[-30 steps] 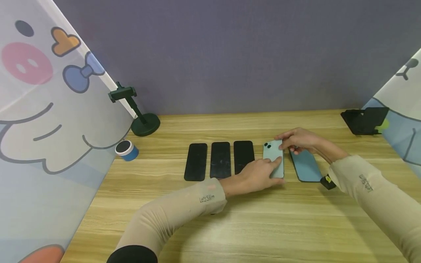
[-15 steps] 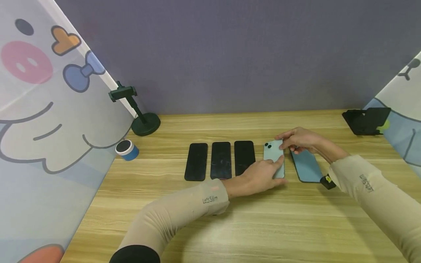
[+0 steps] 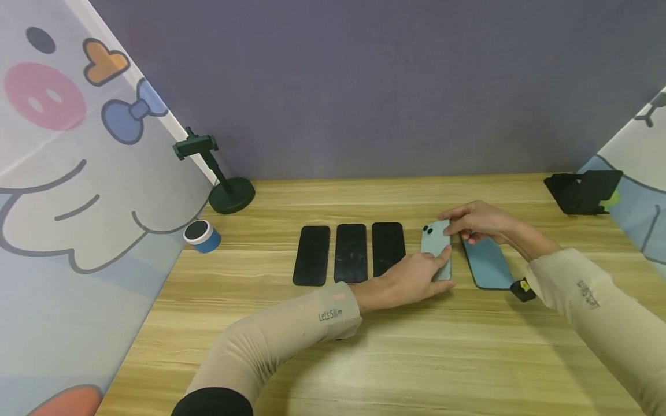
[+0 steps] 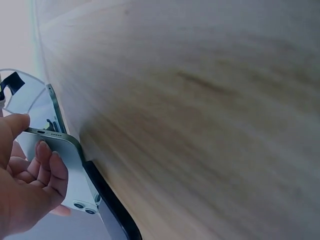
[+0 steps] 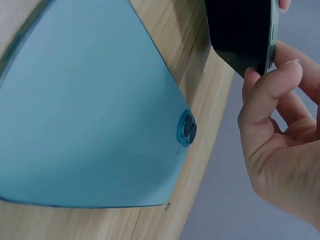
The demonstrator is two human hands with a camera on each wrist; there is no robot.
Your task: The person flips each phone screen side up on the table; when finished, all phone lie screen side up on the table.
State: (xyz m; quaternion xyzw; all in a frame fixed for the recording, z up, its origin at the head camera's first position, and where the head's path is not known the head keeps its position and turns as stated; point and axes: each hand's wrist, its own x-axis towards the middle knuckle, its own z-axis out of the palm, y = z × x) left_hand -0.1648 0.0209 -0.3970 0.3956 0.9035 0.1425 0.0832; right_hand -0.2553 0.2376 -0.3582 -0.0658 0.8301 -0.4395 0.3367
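A pale green smartphone [image 3: 435, 238], back side up with two camera lenses, is held between both hands near the middle right of the table. My left hand [image 3: 413, 277] grips its lower part, thumb at the bottom edge and a finger at the right side; in the left wrist view the other fingers [image 4: 44, 162] curl against its back. My right hand [image 3: 481, 221] pinches the upper right corner. Seen from the right wrist, the phone's dark screen [image 5: 240, 30] faces downward at a tilt. Just under the right hand, a blue phone [image 3: 488, 263] lies back up.
Three black phones lie in a row to the left: one outermost [image 3: 311, 255], one central [image 3: 351, 253], one partly behind the left hand [image 3: 388, 245]. A dark green stand [image 3: 232, 195] and blue-white jar [image 3: 203, 236] are at left, a black folding stand [image 3: 583, 192] at back right.
Both hands keep their hold on the pale green phone in nearly the same place. The head view has shifted slightly; the other phones stay put.
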